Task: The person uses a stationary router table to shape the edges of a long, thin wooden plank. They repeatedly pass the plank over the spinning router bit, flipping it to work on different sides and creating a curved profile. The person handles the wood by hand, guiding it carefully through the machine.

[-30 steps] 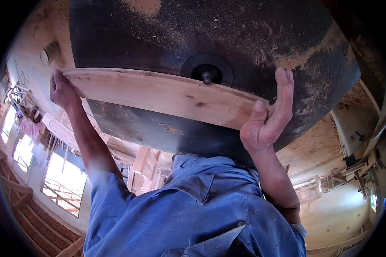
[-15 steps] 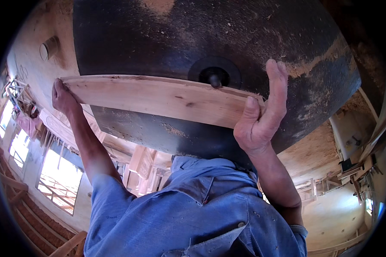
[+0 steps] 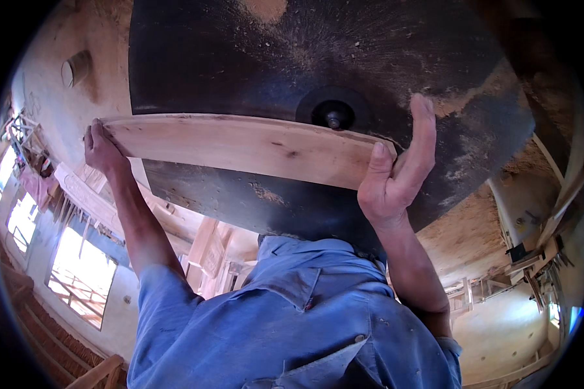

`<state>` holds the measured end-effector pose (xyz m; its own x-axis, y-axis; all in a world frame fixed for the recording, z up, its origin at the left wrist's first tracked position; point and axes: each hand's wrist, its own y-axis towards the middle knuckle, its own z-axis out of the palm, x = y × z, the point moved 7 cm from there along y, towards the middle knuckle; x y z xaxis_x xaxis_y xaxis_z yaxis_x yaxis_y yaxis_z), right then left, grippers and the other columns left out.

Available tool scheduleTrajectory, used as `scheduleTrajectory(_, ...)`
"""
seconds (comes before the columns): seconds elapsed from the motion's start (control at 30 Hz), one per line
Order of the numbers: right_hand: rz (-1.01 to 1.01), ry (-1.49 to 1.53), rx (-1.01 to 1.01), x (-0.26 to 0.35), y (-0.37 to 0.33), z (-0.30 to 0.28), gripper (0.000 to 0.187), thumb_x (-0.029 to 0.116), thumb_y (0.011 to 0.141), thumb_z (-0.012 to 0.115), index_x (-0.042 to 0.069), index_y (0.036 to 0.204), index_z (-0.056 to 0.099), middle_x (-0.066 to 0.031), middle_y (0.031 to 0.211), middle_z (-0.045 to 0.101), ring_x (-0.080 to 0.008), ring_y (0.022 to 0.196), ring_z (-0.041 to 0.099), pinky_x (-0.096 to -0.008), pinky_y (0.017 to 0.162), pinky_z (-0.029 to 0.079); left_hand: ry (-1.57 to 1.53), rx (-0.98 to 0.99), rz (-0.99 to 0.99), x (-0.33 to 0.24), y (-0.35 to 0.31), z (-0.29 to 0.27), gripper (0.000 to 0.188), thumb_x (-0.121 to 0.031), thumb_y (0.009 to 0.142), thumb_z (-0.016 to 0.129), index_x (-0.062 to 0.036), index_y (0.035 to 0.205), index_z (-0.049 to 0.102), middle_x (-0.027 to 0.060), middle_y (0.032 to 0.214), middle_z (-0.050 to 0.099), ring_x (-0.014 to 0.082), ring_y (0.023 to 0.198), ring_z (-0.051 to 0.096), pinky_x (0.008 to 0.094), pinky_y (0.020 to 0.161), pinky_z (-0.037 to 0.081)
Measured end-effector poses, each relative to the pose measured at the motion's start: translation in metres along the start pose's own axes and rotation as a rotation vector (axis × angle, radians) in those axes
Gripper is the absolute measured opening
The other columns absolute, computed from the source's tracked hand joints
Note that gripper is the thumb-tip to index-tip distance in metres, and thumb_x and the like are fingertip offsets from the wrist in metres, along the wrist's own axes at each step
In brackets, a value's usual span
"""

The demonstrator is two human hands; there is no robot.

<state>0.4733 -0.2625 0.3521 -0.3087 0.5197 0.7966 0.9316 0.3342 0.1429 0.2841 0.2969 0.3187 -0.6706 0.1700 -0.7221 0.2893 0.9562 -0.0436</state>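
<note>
A long pale wooden board (image 3: 240,146) with a dark knot lies across a dark, dust-covered machine table (image 3: 214,71). Its far edge rests against or very close to a round spindle (image 3: 333,119) set in a dark ring; exact contact cannot be made out. My left hand (image 3: 105,150) is closed round the board's left end, fingers at the far corner. At the opposite end, my right hand (image 3: 396,165) bears on the board with the thumb over its top face. The other fingers of that hand point up and away, close together, just right of the spindle.
Sawdust (image 3: 264,9) lies scattered over the table. A short cylinder (image 3: 76,69) stands at the far left. Carved timber (image 3: 87,194) and stacked wooden parts (image 3: 207,249) are to the left, near bright windows (image 3: 81,275). More timber pieces (image 3: 532,266) are at right.
The view has shifted slightly, with the table and spindle a little further right in it. Both hands keep their hold on the board, which has barely moved against the spindle.
</note>
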Motion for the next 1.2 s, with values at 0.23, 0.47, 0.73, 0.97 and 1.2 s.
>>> scheduleTrajectory(0.23, 0.869, 0.274, -0.375, -0.023, -0.137, -0.079, 0.067, 0.0, 0.099, 0.066, -0.007, 0.158, 0.037, -0.0243, 0.155, 0.051, -0.0315, 0.147, 0.049, -0.0446, 0.124, 0.037, 0.699, -0.109, 0.944, -0.04, -0.089, -0.032, 0.029, -0.015, 0.104, 0.057, 0.0055, 0.119, 0.073, 0.0086, 0.103, 0.072, 0.0214, 0.092, 0.069, 0.0369, 0.087, 0.058)
scheduleTrajectory(0.47, 1.112, 1.368, 0.015, 0.027, -0.17, -0.036, 0.059, 0.032, 0.105, 0.068, 0.003, 0.154, 0.049, -0.0182, 0.143, 0.065, -0.0362, 0.137, 0.06, -0.052, 0.117, 0.045, -0.91, 0.336, 0.172, -0.071, -0.221, -0.059, 0.048, -0.016, 0.101, 0.049, 0.0114, 0.14, 0.056, 0.0217, 0.126, 0.065, 0.0293, 0.112, 0.066, 0.0462, 0.103, 0.055)
scheduleTrajectory(0.73, 0.825, 1.182, -0.677, -0.007, -0.082, -0.173, 0.04, 0.012, 0.099, 0.065, 0.0, 0.137, 0.06, -0.0188, 0.12, 0.069, -0.0336, 0.111, 0.07, -0.0491, 0.103, 0.058, -0.408, 1.025, 0.854, -0.161, -0.458, -0.035, 0.051, -0.027, 0.083, 0.078, -0.0031, 0.124, 0.064, 0.0183, 0.13, 0.06, 0.0369, 0.125, 0.054, 0.0537, 0.115, 0.038)
scheduleTrajectory(0.97, 0.185, 0.005, -0.394, 0.042, -0.071, -0.249, 0.081, 0.016, 0.092, 0.08, 0.002, 0.163, 0.045, -0.0164, 0.12, 0.064, -0.0312, 0.11, 0.062, -0.0445, 0.098, 0.054, -0.368, 1.115, 0.998, -0.151, -0.494, -0.024, 0.046, -0.016, 0.08, 0.083, -0.004, 0.121, 0.067, 0.0161, 0.129, 0.066, 0.0392, 0.124, 0.059, 0.0536, 0.11, 0.046)
scheduleTrajectory(1.2, -0.019, -0.77, 0.314, 0.017, -0.194, -0.102, 0.089, 0.032, 0.085, 0.086, 0.029, 0.165, 0.046, -0.0203, 0.129, 0.053, -0.0418, 0.123, 0.051, -0.0553, 0.104, 0.042, -0.414, 1.1, 1.081, -0.145, -0.514, -0.003, 0.038, -0.011, 0.082, 0.081, -0.0043, 0.117, 0.069, 0.0139, 0.124, 0.067, 0.0384, 0.122, 0.061, 0.0528, 0.109, 0.048)
